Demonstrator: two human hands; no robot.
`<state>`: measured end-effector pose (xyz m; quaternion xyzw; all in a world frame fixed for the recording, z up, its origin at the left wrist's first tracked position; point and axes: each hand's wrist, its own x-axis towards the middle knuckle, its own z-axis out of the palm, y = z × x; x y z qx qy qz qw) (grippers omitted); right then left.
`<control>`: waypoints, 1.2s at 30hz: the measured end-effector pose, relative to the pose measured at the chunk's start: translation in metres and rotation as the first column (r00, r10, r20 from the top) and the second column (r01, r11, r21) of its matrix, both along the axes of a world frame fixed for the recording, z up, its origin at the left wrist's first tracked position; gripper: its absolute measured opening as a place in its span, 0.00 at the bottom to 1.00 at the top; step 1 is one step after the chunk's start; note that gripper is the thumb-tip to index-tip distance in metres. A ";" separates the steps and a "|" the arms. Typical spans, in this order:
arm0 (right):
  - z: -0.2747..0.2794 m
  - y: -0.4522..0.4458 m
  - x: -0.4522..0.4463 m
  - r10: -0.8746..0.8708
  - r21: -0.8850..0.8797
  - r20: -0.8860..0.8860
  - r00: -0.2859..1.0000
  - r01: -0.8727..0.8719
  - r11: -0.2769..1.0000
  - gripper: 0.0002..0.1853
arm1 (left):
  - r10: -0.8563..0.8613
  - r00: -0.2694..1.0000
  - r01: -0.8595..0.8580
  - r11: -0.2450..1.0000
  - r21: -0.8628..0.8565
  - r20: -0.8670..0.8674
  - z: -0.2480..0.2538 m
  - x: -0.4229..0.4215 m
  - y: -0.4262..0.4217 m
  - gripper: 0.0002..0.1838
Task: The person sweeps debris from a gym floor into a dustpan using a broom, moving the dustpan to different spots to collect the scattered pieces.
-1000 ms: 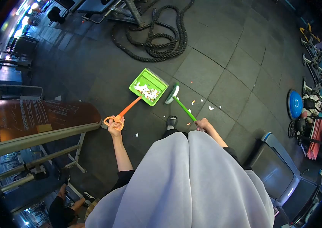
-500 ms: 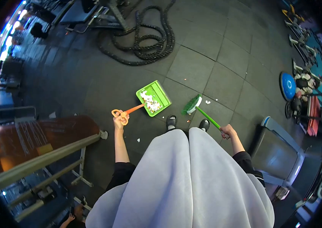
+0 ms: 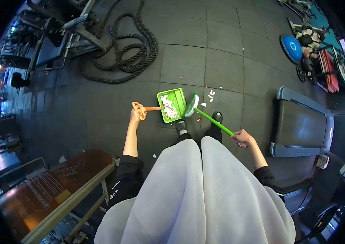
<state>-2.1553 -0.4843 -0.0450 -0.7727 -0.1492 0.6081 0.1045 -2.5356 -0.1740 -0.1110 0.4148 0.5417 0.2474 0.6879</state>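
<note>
My left hand [image 3: 135, 116] is closed round the orange handle of a green dustpan [image 3: 179, 96]. White and coloured scraps [image 3: 169, 109] lie in the pan, mostly on its handle side. My right hand [image 3: 243, 138] grips the green stick of a brush [image 3: 192, 105], whose green and white head stands at the pan's right-hand edge. Whether the bristles touch the pan I cannot tell. Several small white bits [image 3: 211, 94] are on the dark floor to the right of the brush head.
A coiled black rope [image 3: 128, 61] lies beyond the pan. Gym equipment [image 3: 76, 34] stands at the upper left, a brown padded bench [image 3: 58, 183] at the lower left. On the right are a treadmill [image 3: 302, 124] and a blue balance dome [image 3: 291, 48].
The view has turned, so rope and machines sit further left. The brush head first swung away from the dustpan, then came back against its right side. Both hands have kept their holds.
</note>
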 end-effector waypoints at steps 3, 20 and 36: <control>-0.014 -0.008 0.012 -0.058 -0.049 -0.035 0.998 0.056 0.997 0.14 | -0.088 0.994 0.089 0.996 0.017 -0.068 0.003 0.026 0.009 0.20; -0.025 -0.068 -0.012 0.364 0.007 0.655 0.663 -0.486 0.874 0.15 | 0.047 0.998 -0.048 0.998 -0.028 -0.030 0.040 -0.010 -0.032 0.14; -0.033 -0.049 -0.009 0.421 -0.166 0.158 0.893 -0.397 0.903 0.16 | 0.013 0.995 -0.013 1.000 -0.001 -0.100 0.034 -0.052 -0.028 0.19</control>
